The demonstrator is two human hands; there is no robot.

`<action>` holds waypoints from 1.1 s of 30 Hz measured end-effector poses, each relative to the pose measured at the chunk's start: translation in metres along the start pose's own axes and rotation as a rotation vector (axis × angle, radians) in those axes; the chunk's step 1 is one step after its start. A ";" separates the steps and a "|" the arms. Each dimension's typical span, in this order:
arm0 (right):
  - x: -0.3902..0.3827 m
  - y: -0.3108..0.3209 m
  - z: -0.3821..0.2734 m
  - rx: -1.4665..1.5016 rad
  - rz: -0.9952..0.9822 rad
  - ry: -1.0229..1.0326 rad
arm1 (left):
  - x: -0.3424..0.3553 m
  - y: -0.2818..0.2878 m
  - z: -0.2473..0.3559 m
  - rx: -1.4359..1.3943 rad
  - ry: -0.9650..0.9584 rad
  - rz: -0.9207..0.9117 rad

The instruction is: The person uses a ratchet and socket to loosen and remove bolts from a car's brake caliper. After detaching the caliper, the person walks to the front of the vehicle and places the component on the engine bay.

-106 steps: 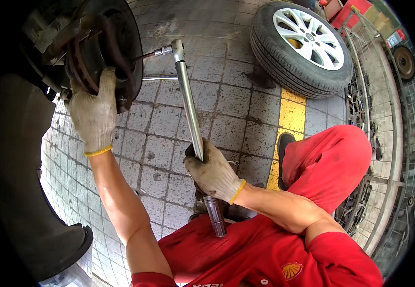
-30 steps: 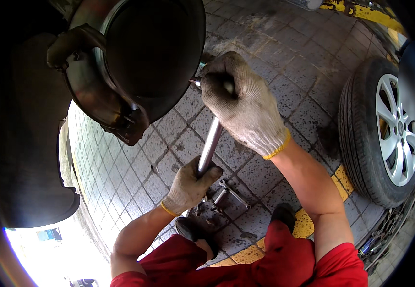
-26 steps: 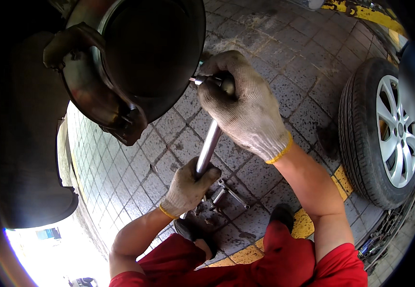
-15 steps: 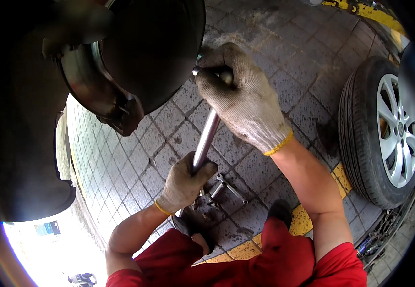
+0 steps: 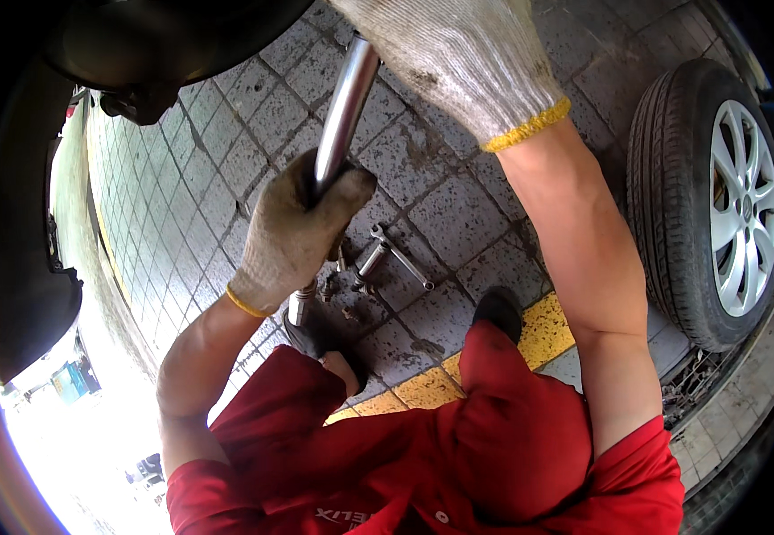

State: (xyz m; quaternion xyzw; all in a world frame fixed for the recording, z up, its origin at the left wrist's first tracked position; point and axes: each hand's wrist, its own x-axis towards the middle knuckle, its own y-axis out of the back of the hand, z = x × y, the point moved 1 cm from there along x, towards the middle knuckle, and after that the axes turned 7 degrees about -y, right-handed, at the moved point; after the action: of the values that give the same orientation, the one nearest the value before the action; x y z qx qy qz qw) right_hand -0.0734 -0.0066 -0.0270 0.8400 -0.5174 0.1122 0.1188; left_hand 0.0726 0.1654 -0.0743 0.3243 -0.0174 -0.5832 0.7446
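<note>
Gloved left hand (image 5: 293,236) clenched low around long steel wrench bar (image 5: 341,120), gloved right hand (image 5: 458,62) apparently gripping its upper end, partly out of view, loose sockets (image 5: 378,259) on paving below, removed wheel (image 5: 717,196) at right.

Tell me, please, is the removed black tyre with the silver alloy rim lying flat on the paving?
No, the black tyre with the silver alloy rim stands upright on its tread at the right.

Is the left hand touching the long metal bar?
Touching. The head view shows the gloved left hand wrapped around the long metal bar, its fingers closed on it.
</note>
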 end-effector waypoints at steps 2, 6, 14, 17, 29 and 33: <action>-0.003 -0.013 0.003 -0.091 0.075 0.024 | 0.005 0.000 0.013 0.048 -0.061 0.020; -0.008 -0.005 -0.016 -0.058 0.028 -0.133 | 0.022 -0.006 0.052 0.166 -0.196 0.134; 0.022 -0.003 0.010 -0.904 -0.068 0.460 | 0.041 -0.032 0.079 0.219 -0.560 0.522; 0.033 -0.009 0.018 -0.787 -0.012 0.656 | 0.046 -0.029 0.082 0.403 -0.605 0.658; 0.046 0.007 -0.018 -0.259 -0.315 -0.361 | 0.045 -0.034 0.101 0.431 -0.281 0.631; 0.055 0.012 -0.017 -0.254 -0.402 -0.381 | 0.042 -0.031 0.107 0.442 -0.230 0.613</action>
State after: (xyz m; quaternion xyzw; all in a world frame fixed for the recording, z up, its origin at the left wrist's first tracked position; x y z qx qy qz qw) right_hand -0.0607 -0.0527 0.0072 0.9099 -0.3637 -0.1389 0.1433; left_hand 0.0161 0.0755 -0.0206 0.3891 -0.3219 -0.3484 0.7897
